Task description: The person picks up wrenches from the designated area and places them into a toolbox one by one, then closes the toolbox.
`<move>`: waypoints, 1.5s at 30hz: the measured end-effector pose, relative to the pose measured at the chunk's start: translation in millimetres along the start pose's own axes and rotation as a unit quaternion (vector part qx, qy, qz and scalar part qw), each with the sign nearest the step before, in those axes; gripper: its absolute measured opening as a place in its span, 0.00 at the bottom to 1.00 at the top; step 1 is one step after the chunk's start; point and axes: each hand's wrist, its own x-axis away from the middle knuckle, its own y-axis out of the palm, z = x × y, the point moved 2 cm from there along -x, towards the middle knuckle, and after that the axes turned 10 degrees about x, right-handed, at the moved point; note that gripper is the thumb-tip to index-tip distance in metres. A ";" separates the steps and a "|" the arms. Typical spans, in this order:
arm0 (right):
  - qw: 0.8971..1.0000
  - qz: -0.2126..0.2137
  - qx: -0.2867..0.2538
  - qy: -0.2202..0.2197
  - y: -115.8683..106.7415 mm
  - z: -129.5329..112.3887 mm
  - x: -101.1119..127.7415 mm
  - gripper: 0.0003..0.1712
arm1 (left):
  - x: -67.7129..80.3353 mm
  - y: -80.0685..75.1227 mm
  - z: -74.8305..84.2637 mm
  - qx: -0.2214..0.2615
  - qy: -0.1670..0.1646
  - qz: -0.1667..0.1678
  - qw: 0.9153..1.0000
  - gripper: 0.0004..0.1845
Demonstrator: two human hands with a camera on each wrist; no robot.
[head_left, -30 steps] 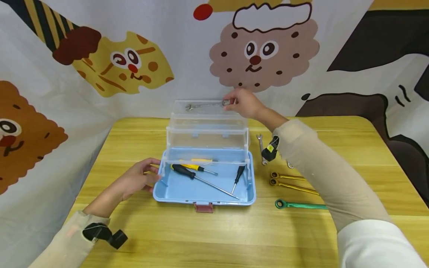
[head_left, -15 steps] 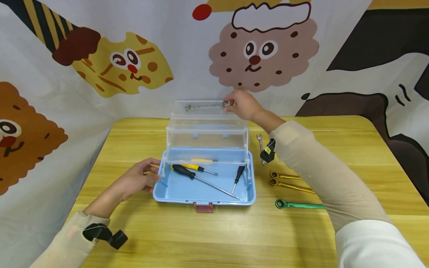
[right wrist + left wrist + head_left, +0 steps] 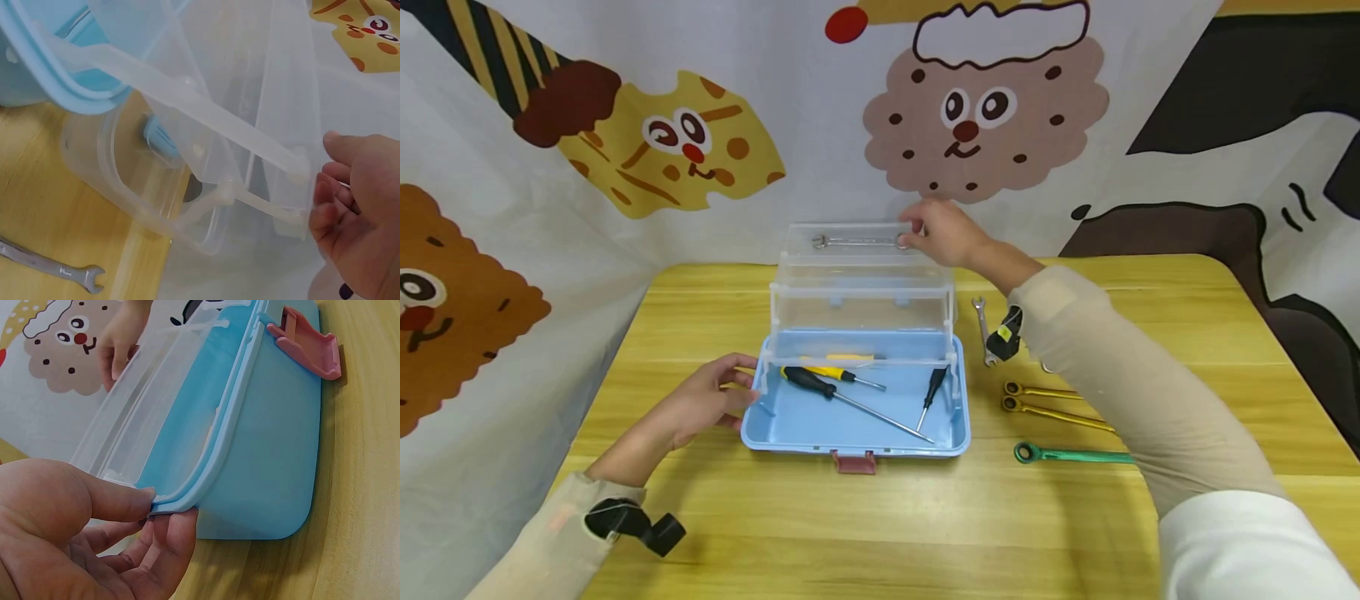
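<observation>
From the head view the right hand (image 3: 942, 233) pinches a wrench (image 3: 857, 242) lying in the toolbox (image 3: 857, 421) top tray, so placing looks underway and letting go seems next; the left wrist view shows the left hand (image 3: 94, 531) gripping the box rim; the right wrist view hides that wrench.

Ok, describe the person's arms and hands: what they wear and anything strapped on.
Both hands, the left hand and the right hand, are bare: no gloves, no rings visible. Long beige sleeves cover both arms to the wrists; the right one turns white near the shoulder. A small black camera sits on the left wrist, and another, with a yellow mark, hangs under the right wrist.
</observation>
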 end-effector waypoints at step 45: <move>0.981 -0.103 0.093 0.137 17.3 84.4 185.8 0.52 | -1.0 -0.6 -1.4 0.000 -0.001 -0.005 1.000 0.27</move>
